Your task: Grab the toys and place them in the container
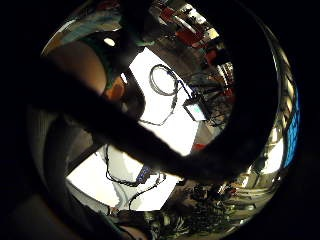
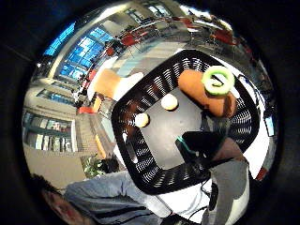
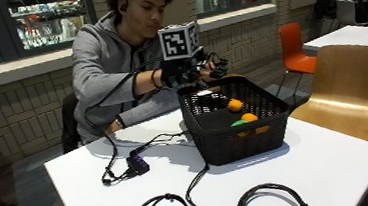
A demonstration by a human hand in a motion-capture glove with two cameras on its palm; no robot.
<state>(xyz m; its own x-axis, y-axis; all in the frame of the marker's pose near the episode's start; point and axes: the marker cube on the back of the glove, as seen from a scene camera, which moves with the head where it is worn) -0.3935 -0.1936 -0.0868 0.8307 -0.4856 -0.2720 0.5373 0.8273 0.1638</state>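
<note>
In the outside view my gloved right hand [image 3: 191, 72] hangs over the far left rim of a black slatted basket [image 3: 240, 135] on the white table [image 3: 323, 166]. Inside the basket lie an orange ball [image 3: 236, 105] and an orange toy with a green part [image 3: 247, 120]. The thumb side palm view looks down into the basket [image 2: 136, 154]: two pale balls [image 2: 169, 101] [image 2: 141, 120], a long orange toy [image 2: 199, 91] under a green ring [image 2: 218, 79], and a dark shape [image 2: 201, 140] that I cannot identify. Whether my hand holds anything is hidden.
Black cables [image 3: 180, 203] and a small black box [image 3: 138, 163] lie on the table in front of the basket. A wooden chair [image 3: 350, 88] and an orange chair [image 3: 296, 48] stand to the right. The person's bare hand [image 3: 113, 125] rests at the table's far edge.
</note>
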